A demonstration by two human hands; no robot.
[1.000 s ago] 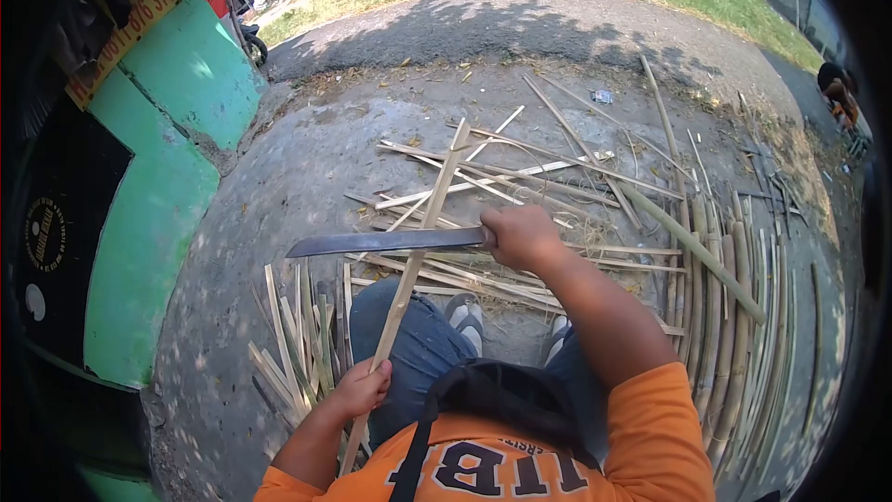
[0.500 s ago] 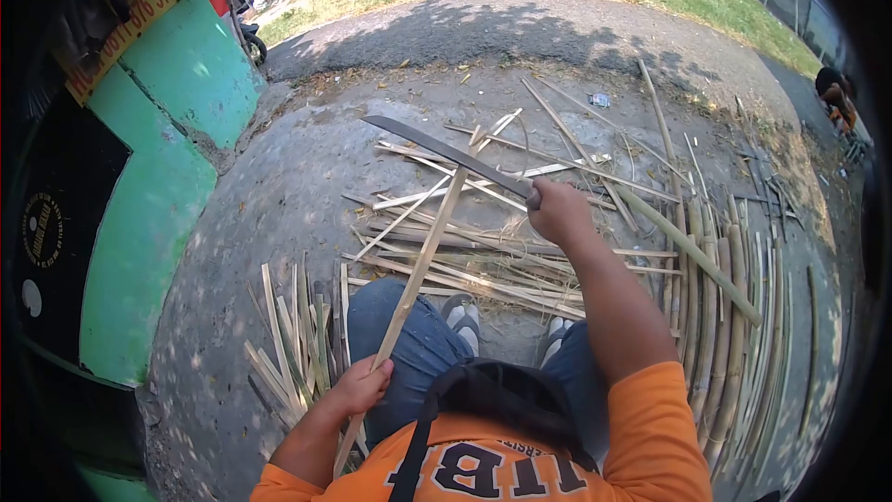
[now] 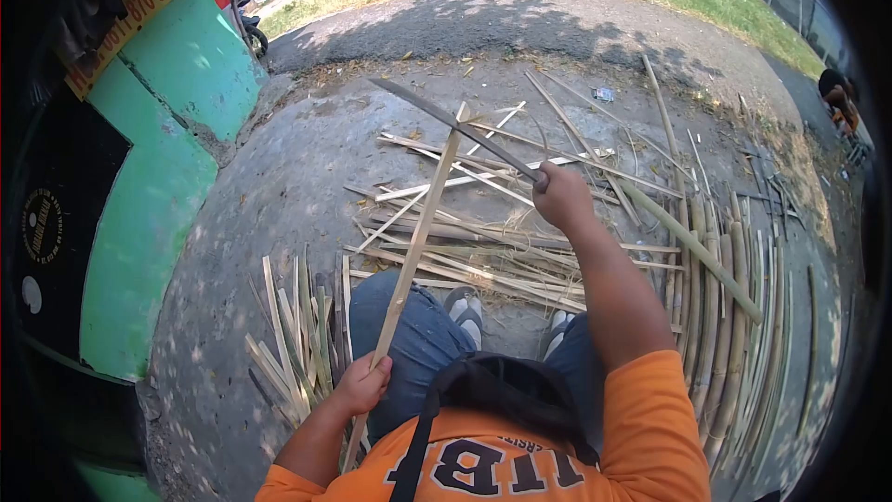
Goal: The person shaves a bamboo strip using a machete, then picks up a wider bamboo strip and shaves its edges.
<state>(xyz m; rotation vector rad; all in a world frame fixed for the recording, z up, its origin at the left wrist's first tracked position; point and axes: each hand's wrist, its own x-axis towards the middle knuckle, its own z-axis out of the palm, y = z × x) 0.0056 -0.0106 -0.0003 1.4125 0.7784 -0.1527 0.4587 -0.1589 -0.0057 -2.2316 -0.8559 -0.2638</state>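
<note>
My left hand (image 3: 363, 385) is closed around the lower part of a long, pale bamboo strip (image 3: 415, 256), which slants up and away from my lap. In my right hand (image 3: 563, 196) is the handle of a machete (image 3: 415, 101), its long dark blade pointing up and to the left. The blade crosses the strip close to its far end and appears to touch it there. A thin curl of bamboo (image 3: 483, 117) shows beside the crossing.
Split bamboo strips (image 3: 502, 288) lie in a loose pile beyond my feet. More strips (image 3: 295, 335) stand at my left, and bamboo poles (image 3: 711, 316) lie at my right. A green wall (image 3: 158, 251) rises on the left. Another person (image 3: 839, 102) is at the far right edge.
The machete's handle and my right hand have shifted slightly right, and the blade now crosses nearer the strip's tip. The strip's far end has moved a little up and left.
</note>
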